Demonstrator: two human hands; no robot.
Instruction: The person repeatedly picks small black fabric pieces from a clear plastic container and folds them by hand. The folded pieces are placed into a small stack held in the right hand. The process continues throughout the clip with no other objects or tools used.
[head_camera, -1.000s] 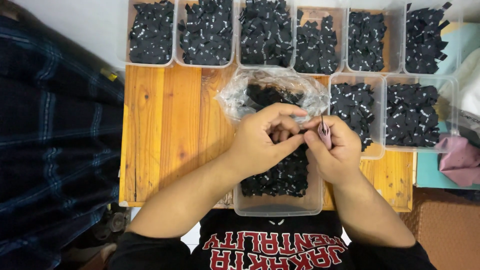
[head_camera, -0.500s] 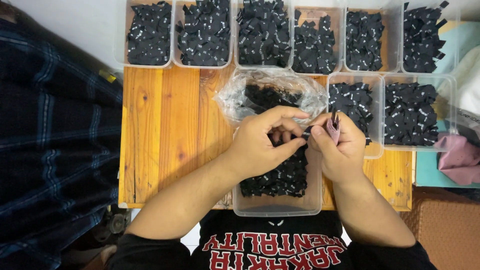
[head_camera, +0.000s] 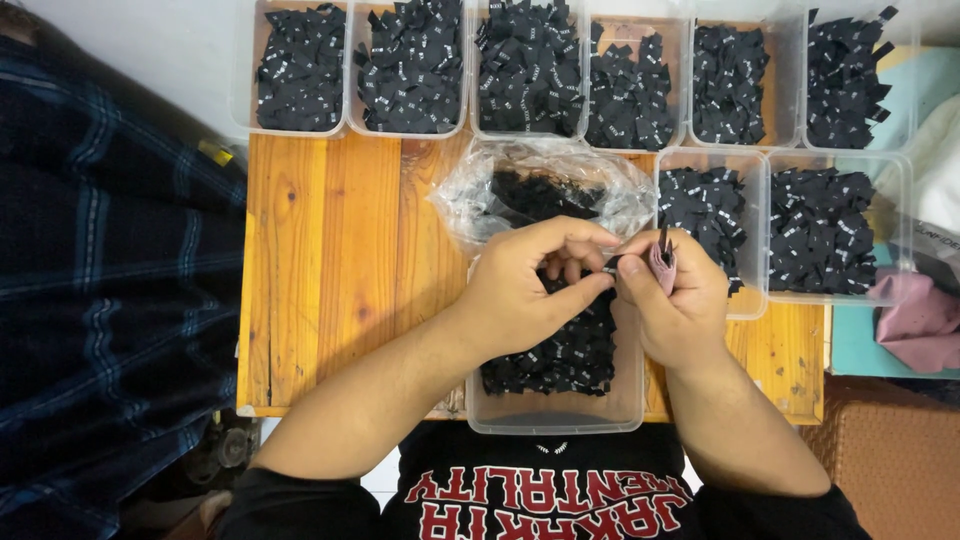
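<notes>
Much of the clear tub (head_camera: 556, 412) nearest the person is covered by both hands, so only part of its heap of small black labels (head_camera: 560, 352) shows, and the far row of tubs (head_camera: 300, 128) is cut off at the top edge. The left hand (head_camera: 530, 290) curls in from the left, fingers bent, thumb and forefinger pinching one small black label (head_camera: 610, 264) — too tiny to make out in detail. The right hand (head_camera: 672, 300) meets it fingertip to fingertip, pressed together on a thin dark tool (head_camera: 662, 243) (its lower part hidden in the grip), with a pinkish scrap (head_camera: 660, 272) against the fingers. Both hover just above the tub on the wooden counter (head_camera: 340, 270), a crumpled plastic bag (head_camera: 480, 190) just beyond.
</notes>
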